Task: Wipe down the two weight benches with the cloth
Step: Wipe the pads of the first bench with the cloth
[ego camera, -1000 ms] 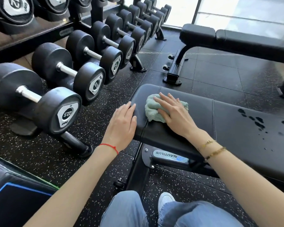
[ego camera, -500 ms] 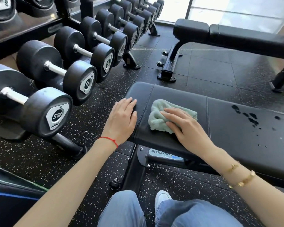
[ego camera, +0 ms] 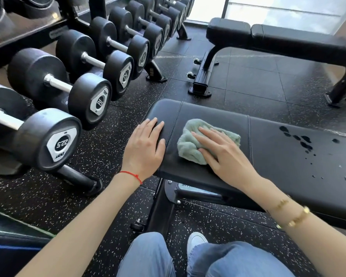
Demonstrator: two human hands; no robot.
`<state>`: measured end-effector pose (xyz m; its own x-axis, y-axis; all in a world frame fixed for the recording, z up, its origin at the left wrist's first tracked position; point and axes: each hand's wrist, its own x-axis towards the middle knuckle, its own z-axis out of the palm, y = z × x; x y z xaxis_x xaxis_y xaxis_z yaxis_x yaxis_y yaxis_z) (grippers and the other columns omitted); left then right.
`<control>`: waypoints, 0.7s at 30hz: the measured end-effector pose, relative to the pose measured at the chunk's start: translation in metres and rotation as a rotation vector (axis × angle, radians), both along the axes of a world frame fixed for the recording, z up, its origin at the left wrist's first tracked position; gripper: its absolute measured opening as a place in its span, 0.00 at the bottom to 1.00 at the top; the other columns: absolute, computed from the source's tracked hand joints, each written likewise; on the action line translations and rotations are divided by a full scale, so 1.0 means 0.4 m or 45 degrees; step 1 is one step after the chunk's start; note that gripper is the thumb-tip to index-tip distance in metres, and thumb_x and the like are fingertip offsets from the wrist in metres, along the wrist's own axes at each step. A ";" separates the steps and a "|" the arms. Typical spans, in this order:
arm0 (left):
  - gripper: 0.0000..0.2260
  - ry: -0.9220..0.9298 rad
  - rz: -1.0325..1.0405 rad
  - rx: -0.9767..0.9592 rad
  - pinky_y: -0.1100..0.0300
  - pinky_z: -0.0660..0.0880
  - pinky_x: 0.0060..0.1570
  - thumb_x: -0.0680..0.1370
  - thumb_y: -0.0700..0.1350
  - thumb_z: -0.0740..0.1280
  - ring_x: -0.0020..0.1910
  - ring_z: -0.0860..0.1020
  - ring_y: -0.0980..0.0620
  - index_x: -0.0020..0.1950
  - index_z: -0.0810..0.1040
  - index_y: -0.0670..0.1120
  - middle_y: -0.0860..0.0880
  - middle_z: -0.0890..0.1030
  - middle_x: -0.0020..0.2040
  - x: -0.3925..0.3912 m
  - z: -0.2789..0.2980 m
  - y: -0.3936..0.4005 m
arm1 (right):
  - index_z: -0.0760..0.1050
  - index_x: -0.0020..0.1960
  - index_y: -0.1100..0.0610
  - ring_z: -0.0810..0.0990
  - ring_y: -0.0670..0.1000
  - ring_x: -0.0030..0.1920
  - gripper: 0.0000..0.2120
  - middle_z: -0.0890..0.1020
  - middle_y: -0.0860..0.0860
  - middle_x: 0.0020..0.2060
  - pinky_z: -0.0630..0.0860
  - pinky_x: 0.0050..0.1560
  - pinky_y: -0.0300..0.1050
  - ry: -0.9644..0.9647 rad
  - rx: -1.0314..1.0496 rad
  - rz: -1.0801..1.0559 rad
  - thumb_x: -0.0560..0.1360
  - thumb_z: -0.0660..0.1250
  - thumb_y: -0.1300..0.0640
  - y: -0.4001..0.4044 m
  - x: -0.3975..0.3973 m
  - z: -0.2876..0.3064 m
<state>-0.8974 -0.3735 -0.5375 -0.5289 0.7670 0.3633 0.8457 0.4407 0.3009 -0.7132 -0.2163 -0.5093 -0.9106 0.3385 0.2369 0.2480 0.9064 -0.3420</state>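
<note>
The right hand (ego camera: 224, 154) presses the green cloth (ego camera: 190, 146) with spread, flat fingers on the near bench (ego camera: 288, 156), at frame centre. The left hand (ego camera: 145, 148) lies flat on the bench end.

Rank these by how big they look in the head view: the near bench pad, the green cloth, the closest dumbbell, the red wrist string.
1. Near bench pad, largest.
2. Closest dumbbell; it sits near the camera and is cut off at the left edge, so its look is inflated.
3. Green cloth, partly under the right hand.
4. Red wrist string, smallest.
</note>
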 end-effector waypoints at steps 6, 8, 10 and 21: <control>0.25 0.007 0.027 0.017 0.51 0.57 0.75 0.79 0.53 0.50 0.75 0.62 0.47 0.73 0.68 0.45 0.46 0.68 0.74 0.005 -0.001 0.002 | 0.68 0.72 0.51 0.66 0.57 0.71 0.21 0.68 0.54 0.72 0.59 0.73 0.51 0.079 -0.015 -0.281 0.79 0.62 0.57 0.114 0.001 0.012; 0.25 0.007 0.036 0.023 0.51 0.58 0.75 0.79 0.53 0.51 0.74 0.63 0.47 0.73 0.69 0.45 0.46 0.69 0.73 0.005 -0.002 0.003 | 0.68 0.72 0.51 0.66 0.58 0.71 0.21 0.68 0.54 0.72 0.57 0.73 0.53 0.023 -0.054 -0.344 0.79 0.62 0.54 0.185 -0.092 0.024; 0.25 0.006 0.034 0.024 0.51 0.58 0.75 0.79 0.53 0.52 0.74 0.63 0.47 0.73 0.69 0.45 0.46 0.69 0.73 0.003 -0.003 0.003 | 0.67 0.72 0.48 0.67 0.56 0.71 0.22 0.68 0.53 0.72 0.60 0.71 0.53 -0.082 -0.067 -0.369 0.79 0.60 0.47 0.213 -0.189 0.035; 0.25 -0.002 0.029 0.049 0.49 0.60 0.74 0.79 0.53 0.52 0.74 0.64 0.47 0.72 0.70 0.45 0.46 0.70 0.73 0.003 -0.007 0.001 | 0.66 0.72 0.43 0.63 0.48 0.73 0.21 0.67 0.46 0.73 0.58 0.72 0.42 0.041 -0.074 -0.058 0.80 0.61 0.52 0.030 0.071 0.023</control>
<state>-0.8963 -0.3730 -0.5402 -0.5467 0.7403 0.3912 0.8351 0.4477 0.3196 -0.6847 -0.2042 -0.5003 -0.8863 0.3935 0.2441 0.2766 0.8727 -0.4024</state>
